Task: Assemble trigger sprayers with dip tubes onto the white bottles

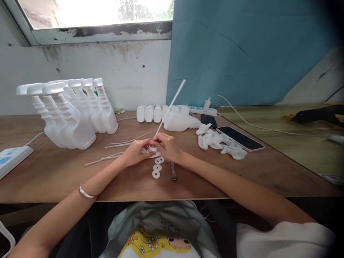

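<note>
My left hand (137,152) is closed around a white spray-bottle head (152,152), mostly covered by my fingers. Against it, my right hand (168,147) pinches at the lower end of a long white dip tube (172,104), which slants up and to the right. Whether the tube sits inside the head is hidden by the fingertips. Just below the hands lie several white ring washers (157,167) in a short column. A dark screwdriver-like tool (173,172) rests to their right. More thin white tubes (107,157) lie left of my left hand.
White spray bottles (77,114) with heads fitted stand at the left. Other white bottles (177,122) lie at the back. Loose white spray-head parts (211,138) sit beside a phone (240,138) on the right. Power strips (13,157) and a white cable (242,118) border the workspace.
</note>
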Demonstrator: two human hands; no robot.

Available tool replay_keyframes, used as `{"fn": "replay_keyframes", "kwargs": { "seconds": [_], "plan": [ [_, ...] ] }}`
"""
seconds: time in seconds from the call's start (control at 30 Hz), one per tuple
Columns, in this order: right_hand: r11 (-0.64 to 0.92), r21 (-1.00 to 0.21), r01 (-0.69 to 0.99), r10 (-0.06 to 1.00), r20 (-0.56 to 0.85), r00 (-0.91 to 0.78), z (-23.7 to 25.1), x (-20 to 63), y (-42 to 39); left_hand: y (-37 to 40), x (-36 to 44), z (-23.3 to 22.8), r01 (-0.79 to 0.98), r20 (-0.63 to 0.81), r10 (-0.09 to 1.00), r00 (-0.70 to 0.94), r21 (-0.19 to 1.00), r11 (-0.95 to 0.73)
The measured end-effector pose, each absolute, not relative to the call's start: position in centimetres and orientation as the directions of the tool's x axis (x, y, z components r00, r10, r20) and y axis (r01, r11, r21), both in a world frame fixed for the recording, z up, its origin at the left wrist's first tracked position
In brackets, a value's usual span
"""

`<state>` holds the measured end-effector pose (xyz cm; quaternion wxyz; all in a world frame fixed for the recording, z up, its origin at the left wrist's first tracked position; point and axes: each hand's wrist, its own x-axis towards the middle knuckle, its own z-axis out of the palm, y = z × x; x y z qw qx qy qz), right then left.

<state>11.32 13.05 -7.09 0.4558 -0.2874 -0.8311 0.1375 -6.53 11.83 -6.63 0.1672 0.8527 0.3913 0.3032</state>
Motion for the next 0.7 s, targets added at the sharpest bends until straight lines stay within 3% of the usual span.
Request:
{"fn": "replay_keyframes", "kwargs": {
  "seconds": [0.13,0.2,0.3,0.47,0.53,0.57,0.7],
  "plan": [
    [0.545,-0.836,0.059,0.786,0.485,-0.384,-7.7,11.3,13.5,12.4,-6.4,-6.2,0.408,0.44,0.829,0.345,0.725,-0.555],
    [0.358,-0.925,-0.126,0.842,0.378,-0.386,-7.9,11.1,13.7,12.6,-6.0,-5.6,0.281,0.454,0.853,0.259,0.809,-0.516],
    [0.202,-0.933,-0.298,0.88,0.306,-0.363,-7.4,10.8,13.7,13.0,-5.1,-4.6,0.192,0.45,0.843,0.294,0.837,-0.513],
    [0.142,-0.887,-0.44,0.943,0.257,-0.213,-6.5,11.8,13.7,15.9,-4.6,-3.1,0.203,0.382,0.845,0.374,0.855,-0.477],
    [0.165,-0.883,-0.439,0.964,0.238,-0.118,-6.5,12.8,13.9,18.5,-5.2,-2.7,0.386,0.334,0.911,0.243,0.828,-0.406],
    [0.183,-0.88,-0.439,0.97,0.235,-0.068,-6.5,13.3,14.0,20.1,-5.6,-2.5,0.526,0.355,0.93,0.093,0.776,-0.348],
    [0.262,-0.836,-0.481,0.965,0.238,0.112,-6.3,15.5,14.7,26.1,-6.9,-2.0,0.66,0.4,0.877,-0.267,0.739,-0.135]
  ]
}}
